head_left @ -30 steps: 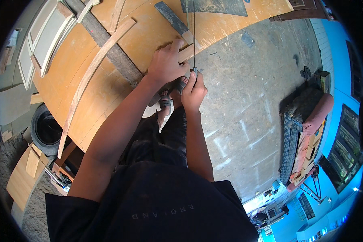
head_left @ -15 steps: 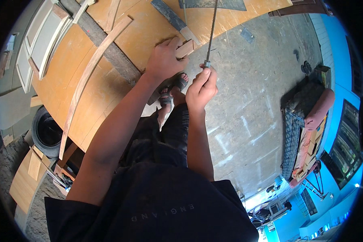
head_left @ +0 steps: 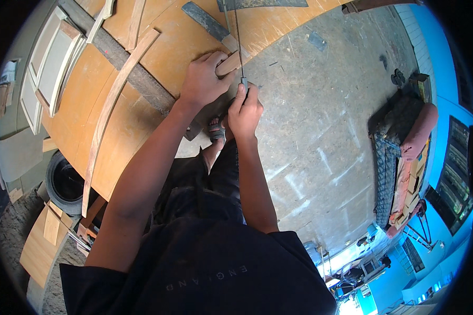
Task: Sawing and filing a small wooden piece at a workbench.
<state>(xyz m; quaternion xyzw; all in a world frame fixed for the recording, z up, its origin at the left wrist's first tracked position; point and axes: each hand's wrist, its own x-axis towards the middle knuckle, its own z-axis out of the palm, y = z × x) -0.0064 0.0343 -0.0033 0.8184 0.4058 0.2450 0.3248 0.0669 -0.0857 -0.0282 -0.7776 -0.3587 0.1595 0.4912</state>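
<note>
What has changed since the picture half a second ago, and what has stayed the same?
The right hand has moved left, bringing the thin saw from clear of the wood block to its end. Nothing was taken up or let go: the left hand still holds the block, the right the saw.

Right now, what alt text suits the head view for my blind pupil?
A person's left hand grips a short wooden piece at the edge of an orange work surface, while the right hand holds a thin, saw-like blade by its near end beside the wood. Grey floor lies to the right.
</note>
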